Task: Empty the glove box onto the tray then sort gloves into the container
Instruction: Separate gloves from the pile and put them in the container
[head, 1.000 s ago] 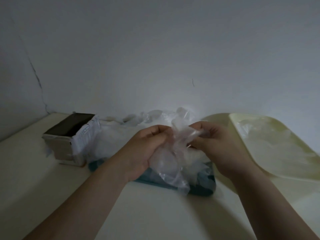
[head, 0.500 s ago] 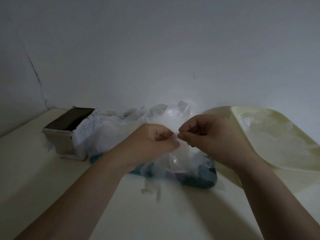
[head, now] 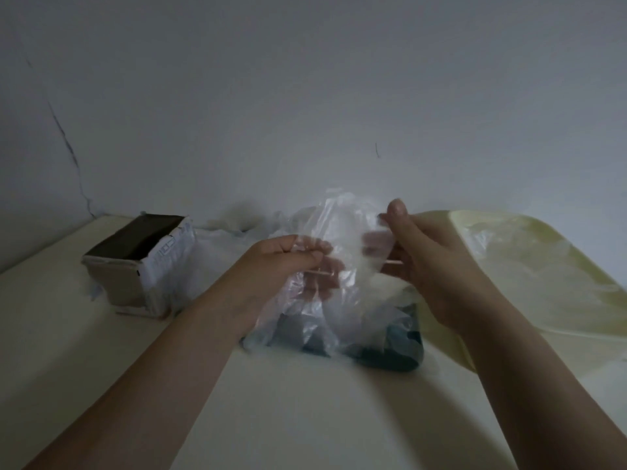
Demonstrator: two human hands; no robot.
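A clear plastic glove [head: 342, 232] is stretched between both hands above the table. My left hand [head: 288, 266] pinches its left edge and my right hand [head: 427, 262] pinches its right edge between thumb and fingers. Beneath them sits a dark teal tray [head: 397, 354] heaped with more clear gloves [head: 315, 320]. The cardboard glove box [head: 139, 262] stands open-topped at the left. A pale yellow-green container [head: 543, 273] lies at the right with some clear gloves [head: 502, 242] inside.
The pale table [head: 305, 418] runs up to a plain wall [head: 305, 96] close behind. Loose clear gloves [head: 234, 225] lie along the wall behind the tray. Bare tabletop lies in front of the tray between my forearms.
My hands have risen and moved apart, spreading one glove out flat between them; before, they were bunched together over the pile.
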